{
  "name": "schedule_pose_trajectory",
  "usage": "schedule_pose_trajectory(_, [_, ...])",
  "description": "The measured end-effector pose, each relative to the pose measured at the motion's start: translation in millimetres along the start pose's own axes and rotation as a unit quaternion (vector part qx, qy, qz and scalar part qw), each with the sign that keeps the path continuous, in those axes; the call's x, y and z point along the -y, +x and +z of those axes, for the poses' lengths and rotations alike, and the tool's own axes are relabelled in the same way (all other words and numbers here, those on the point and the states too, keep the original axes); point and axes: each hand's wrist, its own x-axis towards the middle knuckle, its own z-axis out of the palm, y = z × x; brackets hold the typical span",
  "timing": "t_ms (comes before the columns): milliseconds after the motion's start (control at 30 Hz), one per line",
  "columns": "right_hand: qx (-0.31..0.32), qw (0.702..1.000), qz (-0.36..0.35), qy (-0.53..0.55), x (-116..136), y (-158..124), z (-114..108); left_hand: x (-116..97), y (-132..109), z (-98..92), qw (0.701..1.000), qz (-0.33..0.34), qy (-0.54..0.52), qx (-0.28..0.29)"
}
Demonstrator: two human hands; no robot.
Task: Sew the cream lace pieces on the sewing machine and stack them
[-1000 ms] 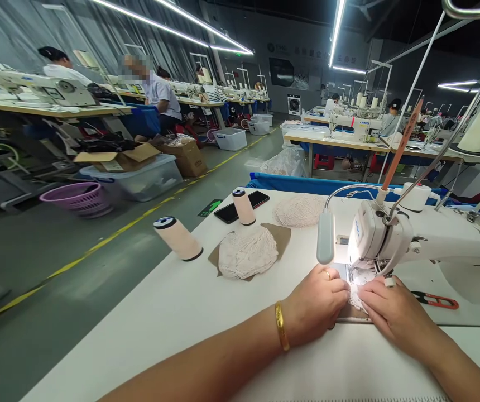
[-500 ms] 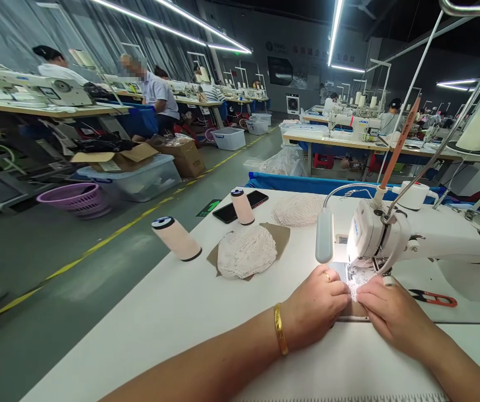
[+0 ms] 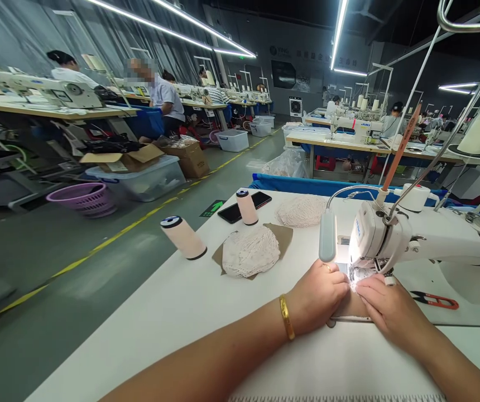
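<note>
White lace fabric (image 3: 362,273) lies under the needle area of the sewing machine (image 3: 374,237), lit brightly by its lamp. My left hand (image 3: 320,295), wearing a ring and a gold bangle, has its fingers curled and pressed on the lace's left edge. On the other side, my right hand (image 3: 386,306) pinches the lace with fingers together. The fingertips of both hands are close together just in front of the presser foot. Below them a flat brown piece (image 3: 352,308) shows between the hands; its material I cannot make out.
Red-handled thread snips (image 3: 436,300) lie right of my right hand. To the left are a lace stack (image 3: 250,252) on brown sheets, another lace stack (image 3: 301,211), two thread cones (image 3: 185,239) (image 3: 246,207) and a phone (image 3: 265,199). A gooseneck lamp (image 3: 327,237) hangs beside the machine head.
Both hands have edged slightly forward toward the needle, and less lace shows between them. The camera view has shifted a little, moving the background rightward.
</note>
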Motion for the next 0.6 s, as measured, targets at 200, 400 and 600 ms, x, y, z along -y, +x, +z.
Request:
schedule_pose_trajectory(200, [-0.012,1.0,0.025,0.002,-5.5,0.9,9.2,7.5,5.0,0.4,0.999,-0.026,-0.02,0.003])
schedule_pose_trajectory(400, [-0.028,0.998,0.055,-0.007,-10.8,0.5,18.1,32.1,21.7,-1.7,0.973,-0.135,-0.175,0.066])
schedule_pose_trajectory(600, [-0.029,0.996,0.084,0.0,-9.4,0.6,21.4,62.4,62.9,13.5,0.944,-0.264,-0.188,0.066])
